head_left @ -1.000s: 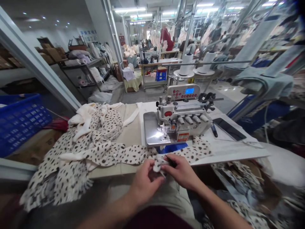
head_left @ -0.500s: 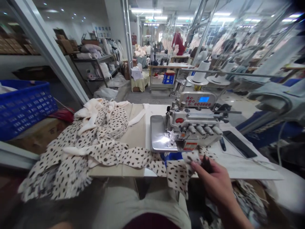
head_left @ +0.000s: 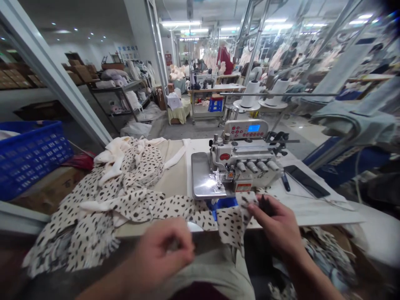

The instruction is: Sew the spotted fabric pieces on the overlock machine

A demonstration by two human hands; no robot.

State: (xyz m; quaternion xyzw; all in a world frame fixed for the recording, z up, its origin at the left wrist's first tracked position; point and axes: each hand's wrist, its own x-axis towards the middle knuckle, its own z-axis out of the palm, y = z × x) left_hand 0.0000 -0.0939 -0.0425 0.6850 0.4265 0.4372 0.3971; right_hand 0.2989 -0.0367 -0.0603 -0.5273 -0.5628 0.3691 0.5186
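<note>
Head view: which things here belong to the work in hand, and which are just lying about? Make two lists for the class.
Apparently part of the work:
spotted fabric strip, held in the right hand
spotted fabric heap
overlock sewing machine
white thread cones behind it

Apparently just lying about:
smartphone, right of the machine
blue plastic basket, far left
blue stool, background

Ceiling tubes (head_left: 181, 23) bright | metal plate (head_left: 204, 177) glaring | left hand (head_left: 164, 250) blurred (edges stretched)
</note>
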